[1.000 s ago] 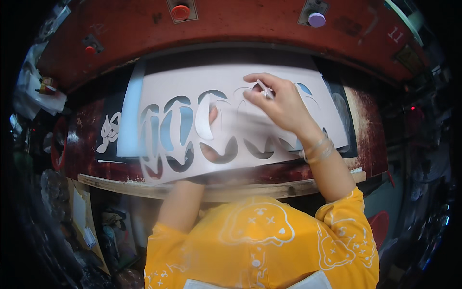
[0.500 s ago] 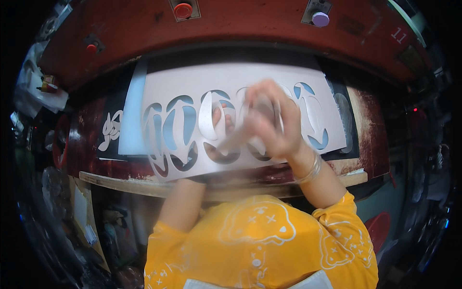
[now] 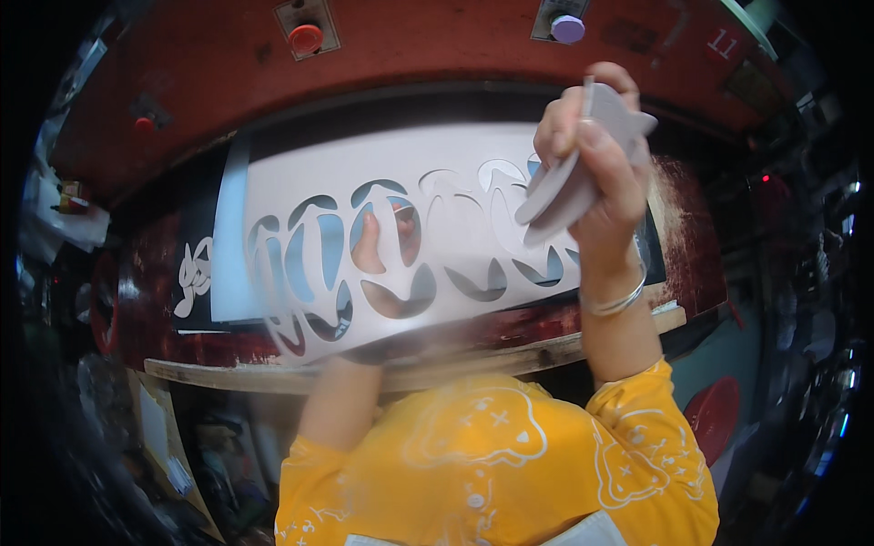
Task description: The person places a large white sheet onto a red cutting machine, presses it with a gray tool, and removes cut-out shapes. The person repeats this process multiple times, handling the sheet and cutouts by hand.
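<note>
A white sheet (image 3: 300, 168) with rows of curved cut-outs lies in front of me, its near edge lifted and blurred. My left hand (image 3: 370, 244) is beneath it. Through two openings I see its thumb and some fingers, stretched out and apart; the rest is hidden by the sheet. Raised above the sheet's right side, my right hand (image 3: 612, 168) is closed around a small stack of pale curved cut pieces (image 3: 569, 196). Some cut shapes (image 3: 460, 223) still sit within the sheet.
A light blue sheet (image 3: 231, 246) lies underneath, on a dark board. Loose white curved scraps (image 3: 193, 278) are at the left. Beyond stands a red machine beam (image 3: 419, 45) with a red button (image 3: 305, 39) and a purple knob (image 3: 567, 30). A wooden edge strip (image 3: 228, 375) runs along the front.
My right hand has moved up and to the right, away from the sheet's middle, with the pieces. A curved piece above my left fingers is gone from its opening. The view has shifted slightly.
</note>
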{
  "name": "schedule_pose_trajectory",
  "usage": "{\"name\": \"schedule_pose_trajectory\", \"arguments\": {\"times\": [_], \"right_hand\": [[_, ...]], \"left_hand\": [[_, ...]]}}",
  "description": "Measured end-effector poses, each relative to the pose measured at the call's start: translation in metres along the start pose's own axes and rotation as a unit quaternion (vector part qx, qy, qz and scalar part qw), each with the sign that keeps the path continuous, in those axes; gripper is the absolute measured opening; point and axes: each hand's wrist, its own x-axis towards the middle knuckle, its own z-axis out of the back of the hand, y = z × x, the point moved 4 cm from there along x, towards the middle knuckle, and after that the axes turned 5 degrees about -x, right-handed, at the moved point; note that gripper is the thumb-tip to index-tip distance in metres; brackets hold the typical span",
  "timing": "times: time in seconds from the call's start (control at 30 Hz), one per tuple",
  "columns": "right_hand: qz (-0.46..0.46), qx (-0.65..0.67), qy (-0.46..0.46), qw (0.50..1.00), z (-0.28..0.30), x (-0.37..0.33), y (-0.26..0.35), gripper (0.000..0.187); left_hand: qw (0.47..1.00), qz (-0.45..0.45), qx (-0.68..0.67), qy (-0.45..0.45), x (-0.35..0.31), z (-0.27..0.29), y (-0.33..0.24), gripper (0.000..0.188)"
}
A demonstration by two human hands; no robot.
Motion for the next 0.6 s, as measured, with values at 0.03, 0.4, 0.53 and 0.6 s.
{"name": "schedule_pose_trajectory", "arguments": {"times": [0.03, 0.4, 0.53, 0.6], "right_hand": [[-0.061, -0.054, 0.026, 0.996, 0.006, 0.003, -0.007, 0.037], [-0.283, -0.499, 0.261, 0.776, -0.015, -0.031, -0.1, 0.051], [0.002, -0.249, 0.173, 0.953, -0.016, -0.031, -0.049, 0.012], [-0.042, -0.093, 0.083, 0.991, 0.013, -0.016, -0.034, 0.009]], "left_hand": [[1.0, 0.015, -0.006, -0.015, 0.0, -0.002, 0.002, 0.039], [0.981, -0.165, 0.073, 0.066, 0.008, 0.0, 0.02, 0.051], [0.994, -0.07, -0.026, 0.075, -0.003, -0.001, 0.016, 0.049], [0.967, 0.07, -0.19, 0.158, -0.004, -0.01, 0.022, 0.048]]}}
